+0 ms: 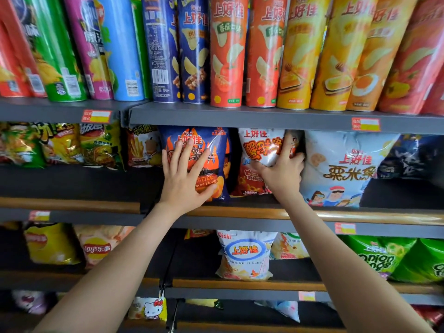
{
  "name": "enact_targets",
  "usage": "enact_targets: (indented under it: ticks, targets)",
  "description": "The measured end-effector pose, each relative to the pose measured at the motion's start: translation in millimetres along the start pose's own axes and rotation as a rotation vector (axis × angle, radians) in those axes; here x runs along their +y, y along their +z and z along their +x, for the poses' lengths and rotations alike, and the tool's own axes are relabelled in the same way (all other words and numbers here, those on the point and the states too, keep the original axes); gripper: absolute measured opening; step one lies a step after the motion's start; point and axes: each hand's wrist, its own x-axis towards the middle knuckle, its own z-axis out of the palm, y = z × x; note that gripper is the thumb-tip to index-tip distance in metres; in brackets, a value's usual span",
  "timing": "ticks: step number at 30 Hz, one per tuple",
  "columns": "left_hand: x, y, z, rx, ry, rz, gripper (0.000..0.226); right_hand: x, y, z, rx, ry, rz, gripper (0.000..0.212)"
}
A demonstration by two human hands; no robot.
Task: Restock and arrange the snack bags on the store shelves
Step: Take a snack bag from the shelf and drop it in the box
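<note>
A dark blue barbecue chip bag (199, 145) with flame print stands on the second shelf (240, 213). My left hand (187, 174) presses flat against its front with fingers spread. Right beside it stands a white and red snack bag (260, 147). My right hand (283, 171) grips that bag's right side, fingers curled round its edge. A big pale blue corn-stick bag (341, 169) stands just right of my right hand.
Tall chip cans (228, 51) line the top shelf. Yellow and green bags (62, 145) fill the second shelf's left. Below stand a white shrimp-flakes bag (245, 255), Lay's bags (96, 246) and green onion-ring bags (384, 258). Dark gaps show on the shelf between bag groups.
</note>
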Motion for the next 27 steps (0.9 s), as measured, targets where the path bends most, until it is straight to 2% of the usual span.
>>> enact_targets:
  ticks: [4, 8, 12, 14, 22, 25, 27]
  targets:
    - [-1, -6, -2, -0.044, 0.016, -0.023, 0.086, -3, 14, 12, -0.048, 0.019, -0.066, 0.110]
    - [-1, -11, -2, -0.104, 0.087, -0.048, 0.091, -4, 28, 13, -0.145, 0.006, -0.042, 0.126]
    - [-3, -12, 0, -0.141, 0.096, -0.060, 0.089, 11, 33, -1, -0.108, -0.375, -0.437, 0.130]
    - [-4, -12, 1, -0.160, 0.096, -0.052, 0.088, 17, 33, -2, -0.145, -0.474, -0.522, 0.124]
    - [4, -12, 2, -0.214, 0.103, -0.025, 0.089, 12, 31, 17, -0.200, -0.399, -0.564, 0.116]
    - [7, -13, -2, -0.177, 0.082, -0.001, 0.090, 5, 26, 19, -0.122, -0.329, -0.352, 0.104]
    - [11, -12, -7, -0.154, 0.023, 0.020, 0.091, 5, 26, 21, -0.085, -0.172, -0.128, 0.111]
